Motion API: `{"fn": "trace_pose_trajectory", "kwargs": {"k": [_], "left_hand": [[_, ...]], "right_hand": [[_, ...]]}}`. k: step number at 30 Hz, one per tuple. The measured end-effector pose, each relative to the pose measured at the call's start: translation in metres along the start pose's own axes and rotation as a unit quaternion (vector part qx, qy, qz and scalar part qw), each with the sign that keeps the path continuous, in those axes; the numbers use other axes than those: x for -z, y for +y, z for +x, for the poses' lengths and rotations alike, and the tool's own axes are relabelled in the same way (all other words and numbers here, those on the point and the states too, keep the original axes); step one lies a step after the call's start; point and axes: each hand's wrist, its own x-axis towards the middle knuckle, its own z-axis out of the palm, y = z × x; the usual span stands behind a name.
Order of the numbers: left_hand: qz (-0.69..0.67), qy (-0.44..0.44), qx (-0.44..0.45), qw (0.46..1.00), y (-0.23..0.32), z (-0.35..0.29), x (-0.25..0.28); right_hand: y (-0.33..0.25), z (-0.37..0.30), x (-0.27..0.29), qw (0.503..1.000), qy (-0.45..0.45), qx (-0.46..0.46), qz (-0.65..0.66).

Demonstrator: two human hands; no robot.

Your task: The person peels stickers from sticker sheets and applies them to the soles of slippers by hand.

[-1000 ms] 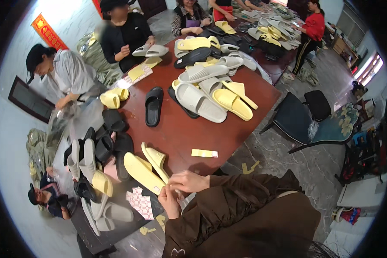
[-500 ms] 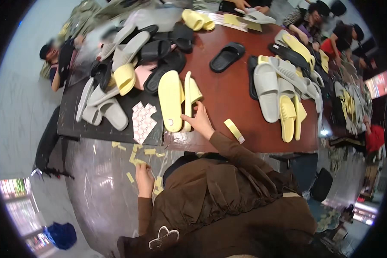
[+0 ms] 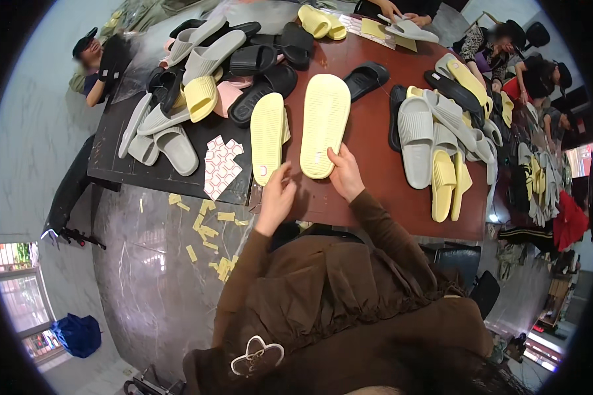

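My right hand (image 3: 346, 175) grips the heel end of a yellow slide slipper (image 3: 325, 118), thumb on the sole. The slipper is raised over the table with its ribbed sole turned up. Beside it on the left, another yellow slipper (image 3: 267, 135) also shows its sole, its strap edge poking out on the right side. My left hand (image 3: 277, 203) is at that slipper's heel, fingers partly spread; whether they touch it is hard to tell. Each sole bears a small pale label near the heel.
A black slipper (image 3: 366, 80) lies beyond the raised one. Mixed slippers pile up at left, around a grey slide (image 3: 176, 150), and at right, around another grey slide (image 3: 416, 145). Patterned card (image 3: 223, 167) lies near the front edge. Yellow strips (image 3: 208, 232) litter the floor. Co-workers sit around.
My right hand has lifted one yellow slipper and turned it sole up, to the right of its mate. My left hand has come up from beside the table to the other slipper's heel.
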Motion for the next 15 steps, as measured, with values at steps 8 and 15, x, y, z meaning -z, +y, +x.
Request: {"fn": "trace_pose_trajectory", "kwargs": {"k": [8, 15], "left_hand": [[-0.017, 0.005, 0.058, 0.998, -0.009, 0.041, -0.037], [-0.042, 0.009, 0.058, 0.997, -0.014, 0.035, -0.031]], "right_hand": [[0.008, -0.023, -0.012, 0.989, 0.000, 0.066, -0.130], [0.006, -0.032, -0.014, 0.984, 0.000, 0.064, -0.168]]}}
